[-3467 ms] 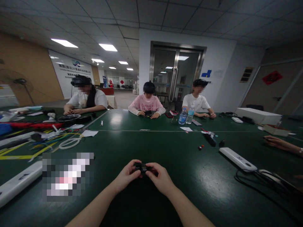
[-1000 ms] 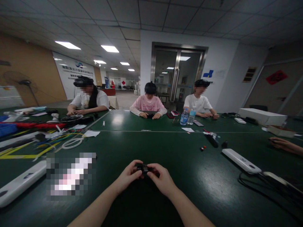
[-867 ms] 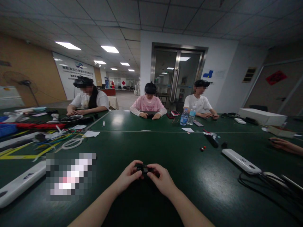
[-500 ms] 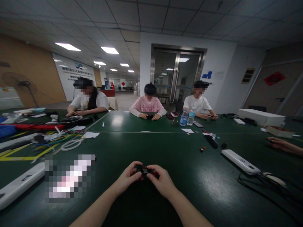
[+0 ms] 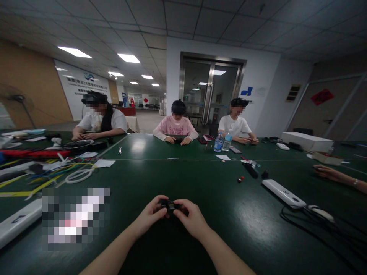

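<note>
A small black object with a greyish patch on its face is held between my two hands, just above the green table. It is too small and dark to tell its kind. My left hand pinches its left end between thumb and fingers. On the right end, my right hand grips it the same way. The fingertips hide both ends of it. Off to the left of my hands lies a pixelated bright object.
White power strips lie left and right, the right one beside black cables. Bottles stand farther back. Cables and tools clutter the far left. Three people sit opposite; another person's hand rests at right.
The whole view has shifted, so most things appear a little farther left. My hands still hold the black object, with little visible change in grip. At right, more of the other person's forearm shows.
</note>
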Motion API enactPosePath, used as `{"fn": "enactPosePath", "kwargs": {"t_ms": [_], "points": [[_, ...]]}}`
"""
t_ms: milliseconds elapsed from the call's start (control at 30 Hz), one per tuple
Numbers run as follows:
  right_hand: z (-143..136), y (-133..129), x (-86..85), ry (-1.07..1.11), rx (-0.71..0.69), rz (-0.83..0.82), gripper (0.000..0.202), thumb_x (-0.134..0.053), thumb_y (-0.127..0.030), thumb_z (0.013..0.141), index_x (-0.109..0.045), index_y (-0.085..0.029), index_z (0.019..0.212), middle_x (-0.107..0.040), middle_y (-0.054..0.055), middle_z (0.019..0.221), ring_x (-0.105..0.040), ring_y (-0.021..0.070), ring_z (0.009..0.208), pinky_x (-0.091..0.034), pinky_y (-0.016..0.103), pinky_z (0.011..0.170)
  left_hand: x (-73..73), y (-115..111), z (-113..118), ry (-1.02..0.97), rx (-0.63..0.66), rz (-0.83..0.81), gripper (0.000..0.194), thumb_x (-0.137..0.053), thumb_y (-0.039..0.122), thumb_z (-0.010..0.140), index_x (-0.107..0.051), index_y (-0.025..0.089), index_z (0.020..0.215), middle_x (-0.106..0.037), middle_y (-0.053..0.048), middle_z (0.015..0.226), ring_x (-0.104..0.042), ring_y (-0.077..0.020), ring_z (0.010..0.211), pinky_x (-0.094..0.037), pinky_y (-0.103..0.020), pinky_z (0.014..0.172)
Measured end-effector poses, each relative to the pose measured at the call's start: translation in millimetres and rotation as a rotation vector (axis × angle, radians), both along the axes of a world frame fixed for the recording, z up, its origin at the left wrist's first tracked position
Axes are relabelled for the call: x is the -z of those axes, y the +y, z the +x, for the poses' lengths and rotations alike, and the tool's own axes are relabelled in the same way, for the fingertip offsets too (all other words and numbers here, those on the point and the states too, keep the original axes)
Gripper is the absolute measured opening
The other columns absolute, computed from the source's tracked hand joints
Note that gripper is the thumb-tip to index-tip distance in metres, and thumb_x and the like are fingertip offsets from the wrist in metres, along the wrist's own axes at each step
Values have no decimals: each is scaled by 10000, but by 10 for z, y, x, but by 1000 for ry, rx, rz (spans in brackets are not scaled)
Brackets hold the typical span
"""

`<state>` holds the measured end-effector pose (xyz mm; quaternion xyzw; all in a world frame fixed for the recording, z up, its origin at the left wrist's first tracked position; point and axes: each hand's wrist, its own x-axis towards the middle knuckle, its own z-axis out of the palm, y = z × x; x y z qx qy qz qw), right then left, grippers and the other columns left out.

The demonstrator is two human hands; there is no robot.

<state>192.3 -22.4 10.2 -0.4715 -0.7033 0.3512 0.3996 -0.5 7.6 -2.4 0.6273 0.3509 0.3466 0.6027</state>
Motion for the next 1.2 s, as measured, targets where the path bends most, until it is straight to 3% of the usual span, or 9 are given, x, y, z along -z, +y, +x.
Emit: {"fn": "enactPosePath", "kwargs": {"t_ms": [500, 833, 1200], "points": [[-4, -46, -87, -25, 2, -28, 273, -558, -223, 778, -581, -261, 1047, -608, 8, 1020, -582, 173, 891, -478, 315, 787, -38, -18, -9, 5, -6, -23, 457, -607, 433, 728, -425, 229, 1094, -604, -41, 917, -590, -207, 832, -423, -342, 737], [3, -11, -19, 0, 5, 5, 272, -571, -205, 760, -593, -237, 1029, -615, 21, 987, -590, 172, 859, -477, 305, 768, -24, -20, -1, -23, 10, -8, 441, -604, 423, 738, -417, 224, 1085, -606, -28, 872, -587, -188, 802, -423, -320, 707], [-3, -45, -81, -37, 3, -34, 270, -552, -210, 778, -584, -268, 1040, -603, 4, 1017, -577, 169, 895, -477, 315, 793, -35, -23, -4, -18, 11, -21, 430, -600, 421, 743, -431, 231, 1089, -611, -38, 923, -591, -198, 828, -422, -331, 738]]}}
